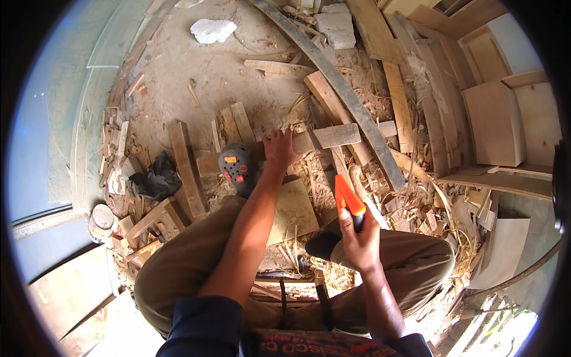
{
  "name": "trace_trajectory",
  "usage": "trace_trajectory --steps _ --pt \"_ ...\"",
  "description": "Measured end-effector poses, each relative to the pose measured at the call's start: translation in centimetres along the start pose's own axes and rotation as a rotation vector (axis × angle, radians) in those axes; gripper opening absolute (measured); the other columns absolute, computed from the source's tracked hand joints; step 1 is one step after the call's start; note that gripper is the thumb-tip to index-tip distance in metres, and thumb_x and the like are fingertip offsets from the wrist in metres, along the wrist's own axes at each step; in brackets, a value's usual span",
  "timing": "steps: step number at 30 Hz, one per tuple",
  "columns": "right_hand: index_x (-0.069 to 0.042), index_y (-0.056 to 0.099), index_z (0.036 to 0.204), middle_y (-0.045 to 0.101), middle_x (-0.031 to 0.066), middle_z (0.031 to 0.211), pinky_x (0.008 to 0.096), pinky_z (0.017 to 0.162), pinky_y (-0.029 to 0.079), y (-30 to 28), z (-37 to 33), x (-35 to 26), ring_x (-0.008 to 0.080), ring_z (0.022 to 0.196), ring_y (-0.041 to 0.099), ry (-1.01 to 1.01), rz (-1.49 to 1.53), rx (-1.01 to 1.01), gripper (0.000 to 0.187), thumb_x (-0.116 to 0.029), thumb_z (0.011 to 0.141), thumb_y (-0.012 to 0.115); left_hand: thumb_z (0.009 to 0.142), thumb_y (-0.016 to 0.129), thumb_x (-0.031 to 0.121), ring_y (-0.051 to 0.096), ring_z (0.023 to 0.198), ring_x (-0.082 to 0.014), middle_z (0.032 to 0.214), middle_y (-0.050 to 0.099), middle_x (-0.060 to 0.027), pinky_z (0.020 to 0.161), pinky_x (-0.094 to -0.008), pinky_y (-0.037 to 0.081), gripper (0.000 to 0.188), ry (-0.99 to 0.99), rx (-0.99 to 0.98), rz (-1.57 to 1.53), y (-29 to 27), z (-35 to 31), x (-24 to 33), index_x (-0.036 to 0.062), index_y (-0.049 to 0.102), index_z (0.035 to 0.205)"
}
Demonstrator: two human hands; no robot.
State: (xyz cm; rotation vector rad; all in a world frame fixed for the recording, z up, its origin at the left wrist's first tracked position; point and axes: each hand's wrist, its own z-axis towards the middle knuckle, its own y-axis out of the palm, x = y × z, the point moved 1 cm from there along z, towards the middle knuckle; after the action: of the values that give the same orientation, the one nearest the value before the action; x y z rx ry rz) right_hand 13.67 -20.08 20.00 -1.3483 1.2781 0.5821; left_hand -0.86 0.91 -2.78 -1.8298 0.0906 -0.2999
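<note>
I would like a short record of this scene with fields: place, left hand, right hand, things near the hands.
place: ground covered with sawdust, shavings and wood offcuts
left hand: left hand pressed flat on a wooden plank lying across the ground
right hand: right hand closed on a tool with an orange and black handle, raised above the knee
near the hands: grey sandal with orange marks, black cloth, long dark curved strip

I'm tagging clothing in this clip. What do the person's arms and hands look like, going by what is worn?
Both forearms are bare. Dark navy sleeves cover only the upper arms, ending near the elbows: the left sleeve and the right sleeve. The left hand and right hand wear no gloves. No watch, ring or bracelet shows.
</note>
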Motion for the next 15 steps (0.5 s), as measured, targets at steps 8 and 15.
trace_trajectory --steps 8,15 --pt "0.002 0.056 0.101 0.061 0.0111 0.064 0.0344 0.054 0.046 -1.2 -1.9 -1.3 0.0137 0.057 0.057 0.082 -0.113 -0.067 0.038 -0.034 0.096 0.068 0.066 0.083 0.057 0.038 0.14 -0.0314 0.145 0.048 -0.0139 0.111 -0.0621 0.026 0.094 -0.017 -0.088 -0.001 0.7 -2.1 1.3 0.019 0.045 0.143" --pt "0.001 0.05 0.116 0.067 0.0124 0.072 0.0363 0.06 0.052 -0.2 -4.1 1.5 0.0238 0.067 0.071 0.148 -0.093 -0.068 0.039 -0.032 0.099 0.063 0.06 0.085 0.06 0.044 0.136 -0.0341 0.142 0.052 -0.0146 0.109 -0.0626 0.029 0.099 -0.001 -0.035 -0.035 1.3 -1.9 -0.1 0.018 0.048 0.142"
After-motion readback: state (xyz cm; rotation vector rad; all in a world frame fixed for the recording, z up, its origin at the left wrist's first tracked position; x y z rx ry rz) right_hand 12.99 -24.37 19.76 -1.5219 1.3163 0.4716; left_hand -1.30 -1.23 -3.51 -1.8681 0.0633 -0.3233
